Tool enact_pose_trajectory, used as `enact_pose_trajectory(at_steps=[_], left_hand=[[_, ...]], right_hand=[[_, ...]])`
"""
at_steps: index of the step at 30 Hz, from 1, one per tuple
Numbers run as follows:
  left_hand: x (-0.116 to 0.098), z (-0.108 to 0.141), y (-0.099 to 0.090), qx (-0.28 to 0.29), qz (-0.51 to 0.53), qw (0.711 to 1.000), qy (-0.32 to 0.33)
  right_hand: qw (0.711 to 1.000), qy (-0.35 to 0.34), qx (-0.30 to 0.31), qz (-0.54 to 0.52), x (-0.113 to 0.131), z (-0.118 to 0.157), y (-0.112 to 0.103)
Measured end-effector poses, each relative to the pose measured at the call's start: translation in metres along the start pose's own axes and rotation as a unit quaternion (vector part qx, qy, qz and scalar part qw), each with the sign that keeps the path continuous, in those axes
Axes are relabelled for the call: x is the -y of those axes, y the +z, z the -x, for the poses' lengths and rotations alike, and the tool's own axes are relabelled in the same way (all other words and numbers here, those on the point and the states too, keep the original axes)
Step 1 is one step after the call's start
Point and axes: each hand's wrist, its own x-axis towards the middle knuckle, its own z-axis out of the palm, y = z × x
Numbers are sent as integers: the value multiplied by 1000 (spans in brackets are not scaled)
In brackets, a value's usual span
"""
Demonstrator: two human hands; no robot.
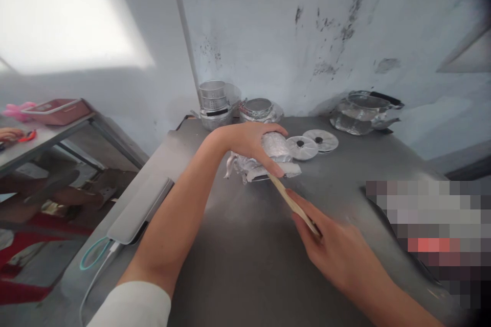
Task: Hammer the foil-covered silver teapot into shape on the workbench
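My left hand [255,144] curves over a crinkled, foil-covered pot [276,146], fingers on its far side and thumb along its near side. It stands on the grey table near the back. My right hand [326,235] is closed around the pale wooden handle of a brush [286,194]. What looks like its wide white head lies against the pot's near side, just below my left thumb. Beside the pot, two round lids [302,148] with black knobs lie flat, one partly behind the other. My left hand hides part of the pot.
Stacked metal steamer pots [213,104] and another foil-covered pot [258,108] stand by the wall. A wrapped pan [360,112] with black handles sits back right. A power bank [141,212] with cables lies left. The side shelf holds a pink basket [61,111]. A blurred-out device [429,230] lies right.
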Motion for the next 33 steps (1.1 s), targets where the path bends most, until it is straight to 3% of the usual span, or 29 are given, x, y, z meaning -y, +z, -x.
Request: enact_pose_trajectory(at_steps=[3,10,16,22,33], left_hand=[[0,0,0,-6,4,1000,2],[2,0,0,3,8,1000,-2],[0,0,-1,5,-1,1000,0],[-2,-1,0,1,5,1000,-9],[-2,-3,2,-7,13,1000,-14]], right_hand=[[1000,2,-12,-12,0,1,1],[999,-5,31,9,-6,0,5],[1000,9,-1,9,-9,-1,-4],[999,-15,40,26,-16,-4,-3],[998,10,27,-50,-18,4,-5]])
